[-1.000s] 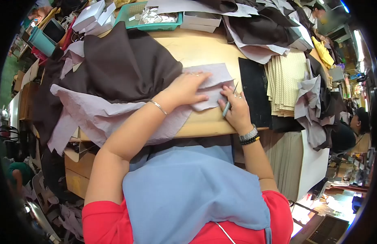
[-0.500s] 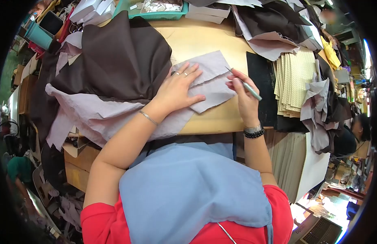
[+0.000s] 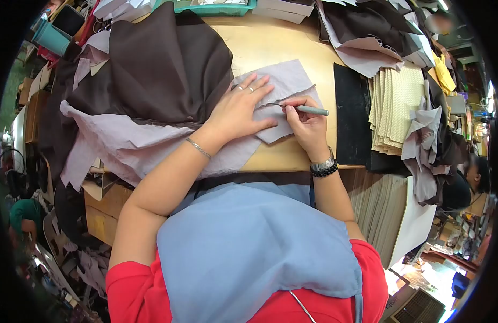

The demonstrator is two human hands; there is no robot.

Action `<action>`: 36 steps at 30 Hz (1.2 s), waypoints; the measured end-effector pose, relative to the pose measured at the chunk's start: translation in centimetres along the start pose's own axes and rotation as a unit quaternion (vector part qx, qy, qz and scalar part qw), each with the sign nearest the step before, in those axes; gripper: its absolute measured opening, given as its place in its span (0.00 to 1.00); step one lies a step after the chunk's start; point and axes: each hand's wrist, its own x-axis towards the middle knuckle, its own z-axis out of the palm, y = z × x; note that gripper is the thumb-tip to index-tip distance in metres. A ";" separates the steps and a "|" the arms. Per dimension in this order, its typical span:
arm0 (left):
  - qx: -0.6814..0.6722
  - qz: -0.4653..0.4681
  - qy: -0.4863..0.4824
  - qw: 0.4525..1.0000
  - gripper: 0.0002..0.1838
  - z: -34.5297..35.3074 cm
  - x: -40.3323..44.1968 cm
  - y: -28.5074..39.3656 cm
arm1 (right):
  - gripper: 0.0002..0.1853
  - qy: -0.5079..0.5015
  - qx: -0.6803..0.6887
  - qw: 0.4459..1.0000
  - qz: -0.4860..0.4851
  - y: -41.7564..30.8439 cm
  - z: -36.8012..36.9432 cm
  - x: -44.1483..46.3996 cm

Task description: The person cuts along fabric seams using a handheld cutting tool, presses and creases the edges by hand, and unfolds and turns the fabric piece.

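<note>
From above, we look down on two bare hands at a pale wooden worktop (image 3: 260, 40). A small lavender piece (image 3: 286, 78) of sheet material lies near its middle, crossed by a dark line; we cannot tell whether this is an edge or a slit. The left hand (image 3: 239, 107) is spread flat over the piece's left part, its grip open and holding nothing. The right hand (image 3: 307, 126) has its grip closed around a slim, pen-like tool (image 3: 313, 112), its thin tip pointing left, close to the dark line. Whether that tip touches, we cannot tell.

The main risk, as we judge it, is a slip: the tip points into the gap between the left thumb and fingers, so a sudden skid could reach skin. If the left palm presses unevenly, the piece may shift or pucker, sending the tip astray. Heaped dark brown material (image 3: 157, 70) sits against the left hand, and a larger lavender sheet (image 3: 147, 145) droops over the near edge; either, sliding, could tug the piece crooked.
</note>
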 end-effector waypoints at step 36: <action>0.004 0.002 0.002 1.000 0.42 0.0 0.2 0.1 | 0.03 -0.002 -0.117 0.992 -0.047 -1.0 0.7 -0.1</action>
